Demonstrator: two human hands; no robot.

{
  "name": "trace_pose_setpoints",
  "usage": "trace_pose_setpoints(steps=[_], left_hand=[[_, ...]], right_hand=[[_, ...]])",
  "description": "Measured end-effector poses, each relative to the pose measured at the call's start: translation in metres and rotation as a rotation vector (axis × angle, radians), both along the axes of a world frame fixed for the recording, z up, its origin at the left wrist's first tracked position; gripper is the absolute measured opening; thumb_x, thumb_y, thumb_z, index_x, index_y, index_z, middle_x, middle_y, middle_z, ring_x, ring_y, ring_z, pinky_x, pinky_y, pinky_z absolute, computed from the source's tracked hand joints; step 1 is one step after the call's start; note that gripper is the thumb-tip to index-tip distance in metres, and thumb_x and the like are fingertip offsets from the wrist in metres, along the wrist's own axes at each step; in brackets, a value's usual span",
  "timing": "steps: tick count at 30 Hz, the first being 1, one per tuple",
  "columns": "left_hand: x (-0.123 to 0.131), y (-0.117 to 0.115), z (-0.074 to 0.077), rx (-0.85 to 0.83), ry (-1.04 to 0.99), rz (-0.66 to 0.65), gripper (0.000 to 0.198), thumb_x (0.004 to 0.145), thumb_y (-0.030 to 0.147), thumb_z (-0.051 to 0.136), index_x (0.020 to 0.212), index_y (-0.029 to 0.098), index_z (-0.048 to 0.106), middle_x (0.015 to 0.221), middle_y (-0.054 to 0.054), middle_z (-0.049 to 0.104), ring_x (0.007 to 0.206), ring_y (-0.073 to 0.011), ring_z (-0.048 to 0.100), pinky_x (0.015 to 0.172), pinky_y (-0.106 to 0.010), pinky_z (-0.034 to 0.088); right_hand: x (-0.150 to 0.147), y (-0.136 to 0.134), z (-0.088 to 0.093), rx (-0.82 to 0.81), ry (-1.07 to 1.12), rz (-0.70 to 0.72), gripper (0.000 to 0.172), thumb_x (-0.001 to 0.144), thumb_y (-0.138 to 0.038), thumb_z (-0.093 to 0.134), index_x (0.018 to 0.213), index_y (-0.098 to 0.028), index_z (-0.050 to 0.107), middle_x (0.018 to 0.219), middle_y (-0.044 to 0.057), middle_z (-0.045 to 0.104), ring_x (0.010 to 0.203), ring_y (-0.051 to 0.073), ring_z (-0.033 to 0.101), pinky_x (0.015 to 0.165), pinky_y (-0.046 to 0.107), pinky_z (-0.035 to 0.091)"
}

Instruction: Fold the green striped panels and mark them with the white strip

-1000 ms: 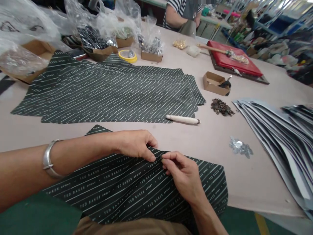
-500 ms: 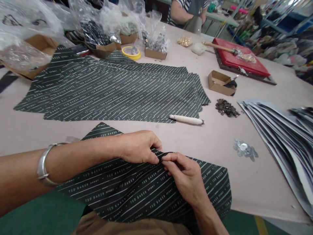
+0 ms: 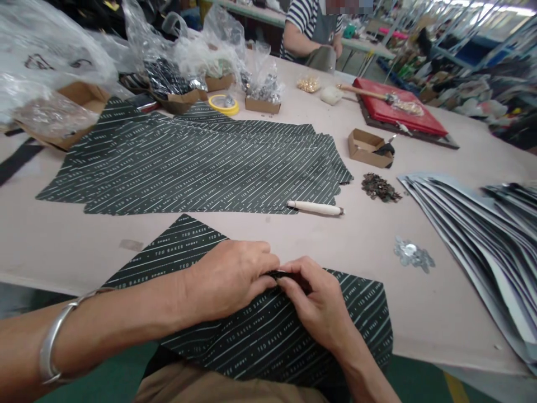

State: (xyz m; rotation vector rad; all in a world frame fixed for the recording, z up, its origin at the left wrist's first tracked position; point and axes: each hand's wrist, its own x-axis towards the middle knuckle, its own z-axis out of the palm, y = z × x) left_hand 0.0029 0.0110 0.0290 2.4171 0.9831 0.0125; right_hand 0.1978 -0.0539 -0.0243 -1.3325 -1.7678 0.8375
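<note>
A dark green striped fabric piece (image 3: 260,341) with white lettering lies over the table's front edge and my lap. My left hand (image 3: 235,277), with a silver bangle on its wrist, pinches a fold near the middle of its upper edge. Right beside it, my right hand (image 3: 316,302) grips the same fold between thumb and fingers. The fingertips of both hands nearly touch, and whatever small thing may be between them is hidden. Beyond the hands lies a stack of matching fabric (image 3: 210,162), with a white-handled tool (image 3: 315,208) on its front edge.
Dark brown pieces (image 3: 381,187), silver discs (image 3: 413,254) and a small cardboard box (image 3: 370,148) are at the right, near layered sheets (image 3: 470,252). A red pad (image 3: 400,106) lies farther back. Plastic bags (image 3: 54,50) stand back left; a person (image 3: 308,33) is across the table.
My left hand has turned, its fingers now bunched on the fold, and its forearm sits lower. The fabric's left part has shifted, and the view has moved slightly.
</note>
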Motion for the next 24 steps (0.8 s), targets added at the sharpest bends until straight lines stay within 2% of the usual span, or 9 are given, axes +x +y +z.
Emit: trace_pose_setpoints(steps=[7, 12, 17, 19, 21, 24], left_hand=[[-0.012, -0.014, -0.015, 0.313, -0.177, -0.086, 0.012, 0.097, 0.022, 0.06, 0.086, 0.022, 0.063, 0.073, 0.004, 0.046, 0.058, -0.0144, 0.046, 0.052, -0.029, 0.028], [-0.013, -0.02, -0.012, 0.451, -0.265, -0.098, 0.024, 0.1, 0.014, 0.048, 0.08, 0.019, 0.059, 0.072, 0.002, 0.045, 0.059, -0.0148, 0.043, 0.054, -0.03, 0.031], [-0.013, -0.014, -0.009, 0.709, -0.298, -0.128, 0.03, 0.099, 0.009, 0.043, 0.074, 0.018, 0.056, 0.066, 0.001, 0.046, 0.06, -0.0174, 0.04, 0.058, -0.035, 0.029], [-0.014, -0.006, -0.009, 0.821, -0.324, -0.146, 0.025, 0.1, 0.011, 0.044, 0.083, 0.017, 0.062, 0.066, 0.002, 0.05, 0.063, -0.0171, 0.043, 0.067, -0.035, 0.036], [-0.017, 0.004, -0.009, 0.937, -0.334, -0.149, 0.02, 0.101, 0.012, 0.046, 0.095, 0.015, 0.065, 0.069, 0.002, 0.057, 0.066, -0.0161, 0.047, 0.084, -0.037, 0.043], [-0.022, 0.016, -0.013, 1.059, -0.244, -0.164, 0.02, 0.099, 0.009, 0.049, 0.106, 0.014, 0.067, 0.075, 0.001, 0.064, 0.069, -0.0162, 0.052, 0.101, -0.043, 0.043]], right_hand=[[-0.008, -0.012, -0.001, 0.287, -0.083, -0.04, 0.012, 0.095, -0.009, 0.057, 0.091, -0.018, 0.064, 0.078, 0.001, 0.065, 0.07, 0.012, 0.063, 0.065, 0.023, 0.05], [-0.012, -0.019, 0.001, 0.487, -0.239, -0.085, 0.014, 0.094, -0.005, 0.054, 0.092, -0.017, 0.061, 0.074, 0.003, 0.065, 0.066, 0.015, 0.061, 0.06, 0.026, 0.049], [-0.007, -0.012, 0.008, 0.549, -0.367, -0.116, 0.016, 0.095, -0.003, 0.054, 0.098, -0.015, 0.064, 0.081, 0.007, 0.069, 0.071, 0.015, 0.066, 0.063, 0.023, 0.053], [0.002, -0.004, 0.01, 0.548, -0.438, -0.151, 0.018, 0.096, -0.003, 0.052, 0.101, -0.015, 0.066, 0.089, 0.008, 0.072, 0.074, 0.014, 0.069, 0.065, 0.022, 0.053], [0.012, 0.005, 0.01, 0.579, -0.5, -0.196, 0.02, 0.096, -0.004, 0.052, 0.101, -0.016, 0.067, 0.094, 0.008, 0.074, 0.076, 0.014, 0.071, 0.068, 0.022, 0.054], [0.027, 0.01, 0.003, 0.693, -0.582, -0.285, 0.017, 0.096, -0.006, 0.058, 0.102, -0.017, 0.07, 0.093, 0.006, 0.078, 0.076, 0.015, 0.073, 0.073, 0.023, 0.054]])
